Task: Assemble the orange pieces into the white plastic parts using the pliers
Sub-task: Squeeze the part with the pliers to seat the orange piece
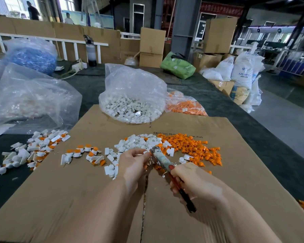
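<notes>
We can read little here. On the white sack (243, 71) at the far right, blue print gives "ABS RES", with the rest cut off or blurred. The cardboard sheet (95, 172) carries a printed line upside down near its middle; we make out "(cm)" but the rest stays unclear. The red banner (221, 8) far off bears characters too blurred to read.

A single wide-angle view, worn on the person's head, looks forward and down over the surface (235, 130); both forearms enter from the lower edge and the hands, left hand (132, 162) and right hand (191, 181), sit close to the lens at lower centre; the upper part of the frame reaches well back into a hall; straight lines bow toward the frame's edges.
</notes>
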